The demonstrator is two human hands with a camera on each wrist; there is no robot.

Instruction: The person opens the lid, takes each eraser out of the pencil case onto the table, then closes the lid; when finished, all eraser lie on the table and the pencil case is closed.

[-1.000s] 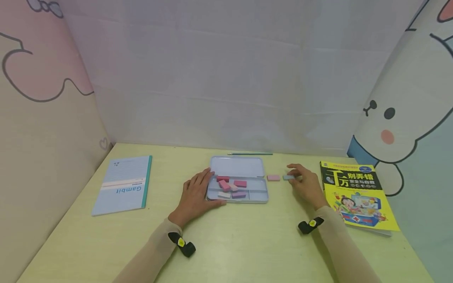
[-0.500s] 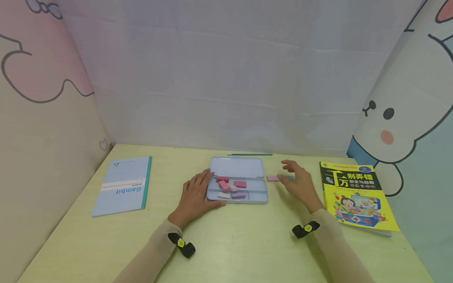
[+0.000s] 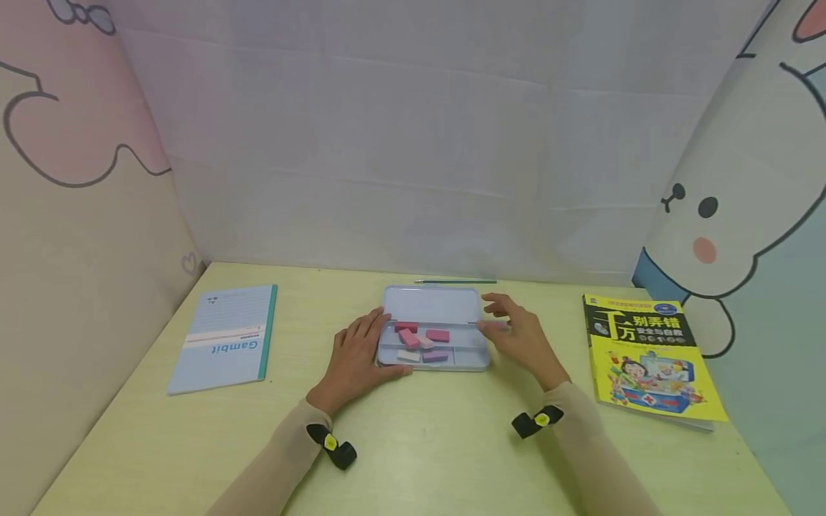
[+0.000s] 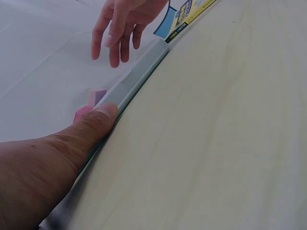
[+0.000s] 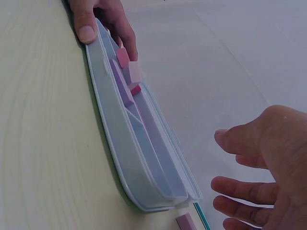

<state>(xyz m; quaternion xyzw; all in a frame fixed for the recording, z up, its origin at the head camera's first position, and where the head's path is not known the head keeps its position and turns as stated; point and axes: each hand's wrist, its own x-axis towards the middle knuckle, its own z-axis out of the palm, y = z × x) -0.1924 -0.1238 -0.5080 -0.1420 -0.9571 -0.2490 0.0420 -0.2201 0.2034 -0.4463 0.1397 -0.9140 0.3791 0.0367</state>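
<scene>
A pale blue hinged pencil box (image 3: 471, 357) lies with its lid (image 3: 432, 304) back, holding several pink, red, white and purple eraser-like blocks (image 3: 437, 335). My left hand (image 3: 355, 358) grips its left end, fingers along the side and thumb (image 4: 91, 123) on the front edge. Just right of the box hovers my right hand (image 3: 523, 342), fingers spread and holding nothing in the right wrist view. Beneath that hand, a pinkish block (image 5: 186, 222) lies on the table beside the box; the blue-grey block seen earlier is hidden in the head view.
A thin green pencil (image 3: 455, 282) lies behind the lid. On the left is a light blue notebook (image 3: 222, 337); a yellow book (image 3: 654, 365) lies at the right. White sheeting (image 3: 400, 158) rises along the table's back edge.
My right hand has moved left from the blue-grey block, over the pink one, to the box's right end. The left hand and the box have stayed in place.
</scene>
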